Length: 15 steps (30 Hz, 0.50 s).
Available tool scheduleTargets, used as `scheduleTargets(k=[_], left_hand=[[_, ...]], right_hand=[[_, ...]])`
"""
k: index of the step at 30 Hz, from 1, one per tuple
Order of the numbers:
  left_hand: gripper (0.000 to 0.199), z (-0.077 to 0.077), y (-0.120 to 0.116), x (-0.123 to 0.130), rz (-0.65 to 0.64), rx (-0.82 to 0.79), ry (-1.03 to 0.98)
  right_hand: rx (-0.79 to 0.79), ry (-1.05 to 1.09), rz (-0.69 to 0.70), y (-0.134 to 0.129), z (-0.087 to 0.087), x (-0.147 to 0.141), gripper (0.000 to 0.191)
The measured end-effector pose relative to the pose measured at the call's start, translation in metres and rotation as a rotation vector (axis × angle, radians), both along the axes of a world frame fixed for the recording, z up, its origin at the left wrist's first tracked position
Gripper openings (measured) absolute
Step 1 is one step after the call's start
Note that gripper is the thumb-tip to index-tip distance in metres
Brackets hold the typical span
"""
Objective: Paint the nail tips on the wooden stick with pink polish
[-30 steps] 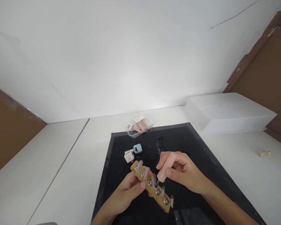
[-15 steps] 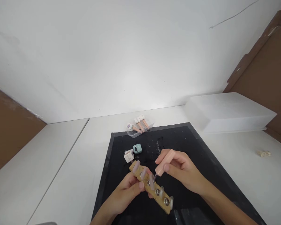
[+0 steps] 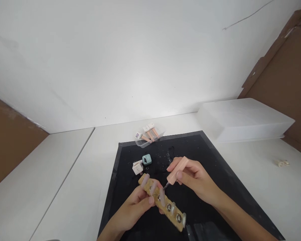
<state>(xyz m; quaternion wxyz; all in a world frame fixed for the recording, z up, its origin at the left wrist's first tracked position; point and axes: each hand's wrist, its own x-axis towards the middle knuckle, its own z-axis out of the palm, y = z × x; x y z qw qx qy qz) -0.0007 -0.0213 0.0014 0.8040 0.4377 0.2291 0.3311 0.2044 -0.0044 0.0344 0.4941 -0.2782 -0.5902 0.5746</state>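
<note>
Black mat [image 3: 190,147]; left fingers [image 3: 143,204] clasp tan strip [image 3: 164,205], right fingers [image 3: 187,179] pinch pink brush [image 3: 177,170], tip contact unclear

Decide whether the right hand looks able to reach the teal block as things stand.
Probably yes: no sizeable object shows on the black mat between the right hand and the teal block. But the hand holds a pink-handled brush, so it may need freeing first.

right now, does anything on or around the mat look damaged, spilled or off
Two things: the black mat carries pale specks and smudges beyond the right hand, perhaps dried residue, which break its dark surface; and the brown panel at the right has a ragged, worn-looking edge.
</note>
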Motion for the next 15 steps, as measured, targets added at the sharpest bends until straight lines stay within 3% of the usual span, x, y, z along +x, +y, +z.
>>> scheduleTargets(k=[6, 10, 15], left_hand=[[0.026, -0.0051, 0.0001, -0.0052, 0.006, 0.045, 0.102], [0.033, -0.0053, 0.0001, -0.0073, 0.017, 0.056, 0.176], [0.035, -0.0032, 0.0015, -0.0079, 0.001, 0.068, 0.214]], right_hand=[[-0.053, 0.000, 0.043, 0.0000, 0.0020, -0.0013, 0.016], [-0.079, -0.060, -0.005, 0.0030, 0.0020, -0.0020, 0.020], [-0.129, 0.013, 0.012, 0.0045, 0.0006, -0.0026, 0.023]])
